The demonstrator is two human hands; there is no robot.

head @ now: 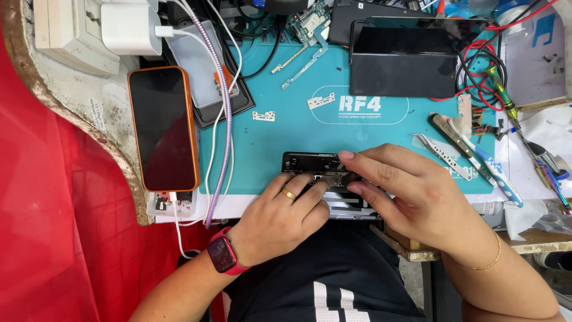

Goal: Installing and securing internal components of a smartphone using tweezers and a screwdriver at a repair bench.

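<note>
Head view, looking straight down: both hands are on the opened phone (310, 164), a dark slab lying at the near edge of the teal mat (286, 134), around six o'clock in the picture. The left hand (280, 217), gold ring on one finger and red watch (225, 253) on the wrist, lies over the phone's lower half, fingers curled loosely and pressing down rather than gripping. The right hand (411, 188) comes in from four o'clock, fingers stretched flat, tips touching the phone's exposed inner parts; whether it pinches anything small I cannot tell. Out at nine o'clock, an orange-cased phone (164, 128) lies face up on the surface, a white cable (179, 229) plugged into its near end. At twelve to one o'clock sits a black folded device (402, 68). At three o'clock, tweezers (444, 155) and a screwdriver (500, 95) lie beside red wires (476, 50).
</note>
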